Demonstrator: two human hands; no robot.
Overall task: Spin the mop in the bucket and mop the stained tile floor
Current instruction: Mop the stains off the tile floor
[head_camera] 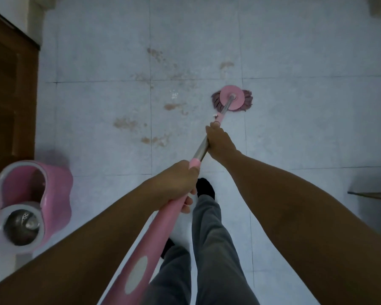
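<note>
My left hand (pixel 176 183) is wrapped around the pink grip of the mop handle (pixel 163 221); further down, my right hand (pixel 219 143) clasps the steel shaft, both arms stretched forward. The pole looks light and stiff, best steered with two spaced holds. The spin bucket (pixel 29 205) sits to my left. Beyond, the soft, probably damp mop head (pixel 232 100) rests on the tile floor (pixel 306 106), just right of the brown stains (pixel 128 124).

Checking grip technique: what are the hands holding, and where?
The mop: left hand on the pink handle grip, right hand farther down the metal pole.
</note>
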